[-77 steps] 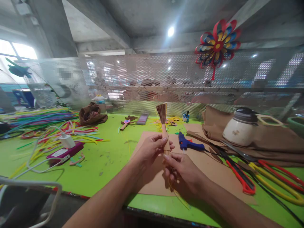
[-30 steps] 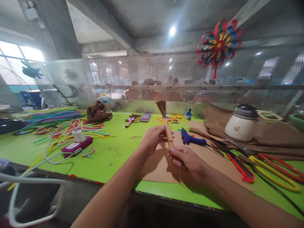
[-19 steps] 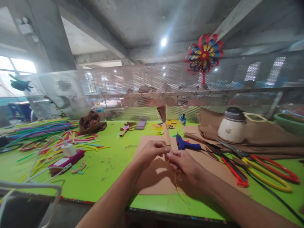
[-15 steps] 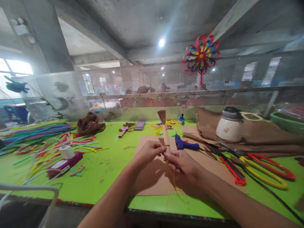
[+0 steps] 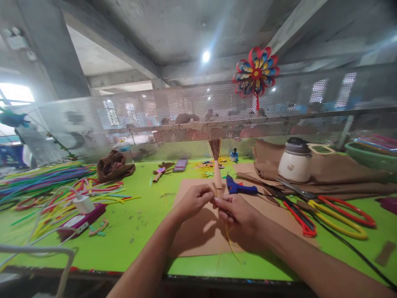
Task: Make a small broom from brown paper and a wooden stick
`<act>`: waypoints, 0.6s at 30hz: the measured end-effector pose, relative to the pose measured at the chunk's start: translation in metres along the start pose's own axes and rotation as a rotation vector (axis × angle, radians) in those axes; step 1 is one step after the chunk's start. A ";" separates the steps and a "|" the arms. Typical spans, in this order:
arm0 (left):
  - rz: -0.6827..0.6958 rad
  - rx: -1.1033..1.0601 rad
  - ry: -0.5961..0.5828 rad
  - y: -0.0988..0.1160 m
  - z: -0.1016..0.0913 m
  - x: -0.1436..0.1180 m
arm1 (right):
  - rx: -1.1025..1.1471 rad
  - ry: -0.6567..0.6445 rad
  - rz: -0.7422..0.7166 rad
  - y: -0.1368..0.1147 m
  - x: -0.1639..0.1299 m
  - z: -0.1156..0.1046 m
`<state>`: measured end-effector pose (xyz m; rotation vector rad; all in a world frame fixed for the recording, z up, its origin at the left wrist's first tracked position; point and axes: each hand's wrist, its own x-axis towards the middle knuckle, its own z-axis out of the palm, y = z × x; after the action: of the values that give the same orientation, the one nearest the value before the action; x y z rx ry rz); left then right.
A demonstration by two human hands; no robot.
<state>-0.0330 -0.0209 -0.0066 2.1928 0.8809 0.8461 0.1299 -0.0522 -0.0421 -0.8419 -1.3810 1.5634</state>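
A small broom-like piece [image 5: 218,177], with a tan wrapped handle and a fan of thin brown bristles, stands nearly upright between my hands. My left hand [image 5: 196,202] pinches its lower end from the left, thumb and index finger together. From the right, my right hand [image 5: 238,211] grips the same end with curled fingers, its thumb close to the left fingertips. A thin yellow strand [image 5: 230,242] hangs below the right hand. Under both hands lies a brown cardboard sheet [image 5: 189,238]. Just right of the handle is a blue glue gun [image 5: 240,188]. My fingers hide the bottom of the handle.
Red-handled and yellow-handled scissors [image 5: 338,219] lie at right, near a white jar [image 5: 295,163] and folded brown cloth [image 5: 325,174]. Colourful strips [image 5: 46,178] and a purple power strip [image 5: 82,222] occupy the left. A perforated screen [image 5: 149,120] stands behind the green table [image 5: 130,248].
The camera view has turned slightly right, so the surroundings appear further left. The broom-like piece stands a little straighter. Both hands keep their hold at its lower end.
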 end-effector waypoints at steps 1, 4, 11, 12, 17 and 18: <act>-0.005 -0.009 0.000 0.000 0.000 0.000 | -0.012 0.005 0.004 -0.001 -0.001 0.000; -0.033 -0.042 -0.018 -0.001 0.001 -0.001 | -0.033 -0.006 0.009 -0.001 -0.002 0.001; -0.090 -0.174 -0.059 -0.006 0.000 0.000 | -0.022 -0.078 -0.017 0.000 -0.003 0.001; -0.101 -0.189 -0.050 -0.006 -0.001 0.000 | -0.011 -0.085 -0.022 0.000 -0.003 0.000; -0.135 -0.198 -0.015 -0.004 -0.005 0.002 | -0.012 -0.081 -0.021 0.000 -0.002 -0.001; -0.137 -0.209 -0.022 -0.002 -0.006 0.002 | -0.010 -0.081 -0.021 0.000 -0.002 -0.001</act>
<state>-0.0371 -0.0168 -0.0040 1.9348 0.8797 0.8083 0.1314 -0.0532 -0.0420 -0.7744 -1.4518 1.5911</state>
